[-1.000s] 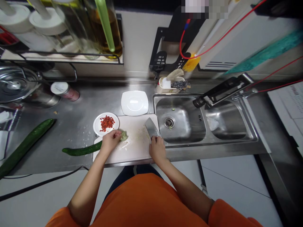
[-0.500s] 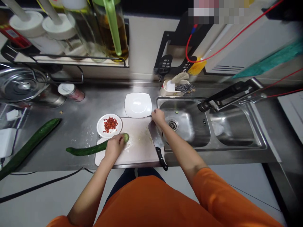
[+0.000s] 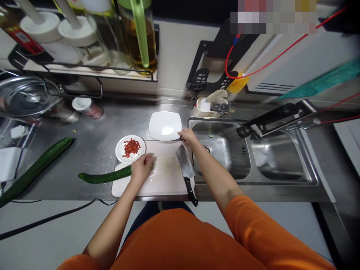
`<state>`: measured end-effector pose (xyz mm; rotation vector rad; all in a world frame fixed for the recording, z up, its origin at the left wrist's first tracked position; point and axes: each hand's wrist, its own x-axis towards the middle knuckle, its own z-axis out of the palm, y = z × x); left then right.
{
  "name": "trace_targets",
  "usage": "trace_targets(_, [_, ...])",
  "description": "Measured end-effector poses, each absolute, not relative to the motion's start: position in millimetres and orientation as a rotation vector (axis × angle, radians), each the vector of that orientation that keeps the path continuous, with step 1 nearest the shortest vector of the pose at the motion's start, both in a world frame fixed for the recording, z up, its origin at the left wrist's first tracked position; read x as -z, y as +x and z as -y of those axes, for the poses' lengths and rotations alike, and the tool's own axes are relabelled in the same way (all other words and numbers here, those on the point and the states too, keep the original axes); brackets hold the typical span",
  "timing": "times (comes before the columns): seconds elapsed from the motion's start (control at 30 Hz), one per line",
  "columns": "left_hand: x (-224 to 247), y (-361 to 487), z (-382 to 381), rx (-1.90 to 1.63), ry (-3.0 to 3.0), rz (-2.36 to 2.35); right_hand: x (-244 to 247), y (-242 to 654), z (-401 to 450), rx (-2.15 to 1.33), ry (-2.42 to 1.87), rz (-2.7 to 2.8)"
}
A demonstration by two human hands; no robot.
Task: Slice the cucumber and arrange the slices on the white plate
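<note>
My left hand [image 3: 141,168], fingers curled, is over the cut end of a dark green cucumber [image 3: 105,177]; that end is hidden, and blurred fingertips hide what they hold, if anything. The cucumber lies partly on a white cutting board [image 3: 165,183] and partly on the counter. My right hand [image 3: 188,137] is closed on the right rim of a white squarish plate [image 3: 163,122] behind the board. A kitchen knife [image 3: 185,165] rests along the board's right side, its black handle past the front edge. A white plate of chopped red pieces [image 3: 131,148] sits at the board's back left corner.
A second cucumber [image 3: 39,168] lies on the left counter. To the right is a double steel sink [image 3: 222,165] with a black faucet [image 3: 270,122]. A steel pot [image 3: 30,95], a small canister [image 3: 87,108] and a rack of bottles and jars [image 3: 98,71] stand behind.
My right hand has come onto the white squarish plate's rim. My left hand has shifted slightly, and the cucumber's pale cut end no longer shows clearly. The view has moved a little.
</note>
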<state>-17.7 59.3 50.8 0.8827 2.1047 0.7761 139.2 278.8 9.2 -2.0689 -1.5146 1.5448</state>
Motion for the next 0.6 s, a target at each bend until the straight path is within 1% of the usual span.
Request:
trace_targets(0.13, [-49.3, 8.2, -92.3, -1.09, 0.255, -1.691, -15.2, 146.4, -271.1, -1.71, -1.919, 1.355])
trace_targets(0.23, [-47.8, 25.6, -110.7, -1.193, 0.005, -1.489, -17.8, 160.2, -254.2, -1.799, -1.839, 1.262])
trace_targets(0.37, [-41.7, 41.5, -107.0, -1.186, -0.131, -1.488, -19.1, 183.7, -223.2, -1.871, -1.763, 1.189])
trace_targets(0.6, [-20.9, 64.1, -61.5, -1.195, -0.203, -1.575, -18.1, 205.9, -176.5, -1.879, -1.781, 1.228])
